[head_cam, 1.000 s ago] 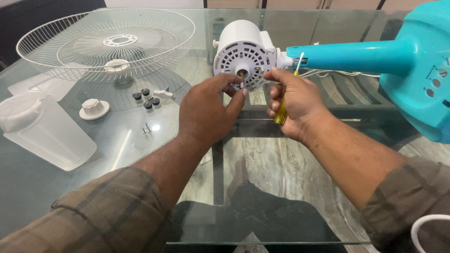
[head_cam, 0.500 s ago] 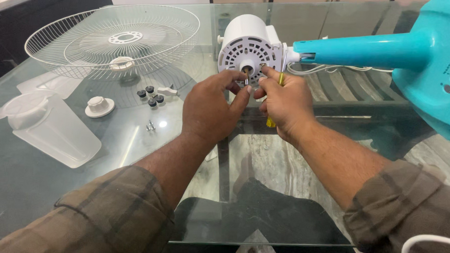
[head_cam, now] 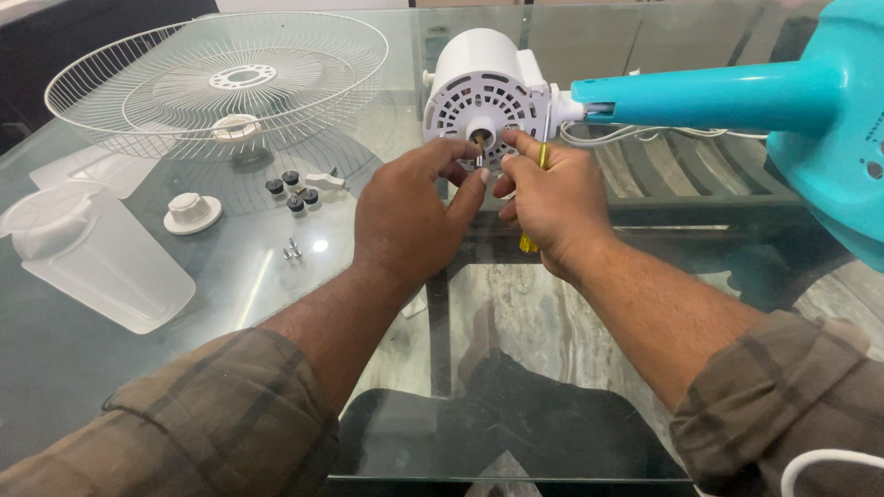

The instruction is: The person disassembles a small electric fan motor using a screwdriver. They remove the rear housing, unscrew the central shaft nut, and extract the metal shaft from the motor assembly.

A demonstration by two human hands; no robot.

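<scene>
White fan motor housing [head_cam: 482, 83] lies on glass table [head_cam: 265, 272], both hands at its shaft. Left hand [head_cam: 409, 213] pinches near the shaft; right hand [head_cam: 551, 198] grips a yellow screwdriver [head_cam: 532, 244] (tip hidden). Wire guard [head_cam: 223, 79] well left.

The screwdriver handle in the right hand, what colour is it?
Yellow: the screwdriver handle sticks out below the right hand, seen in the head view.

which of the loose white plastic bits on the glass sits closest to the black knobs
The small white winged piece, just right of the black knobs. The round white cap lies farther left, and the clear fan blade farther still.
</scene>
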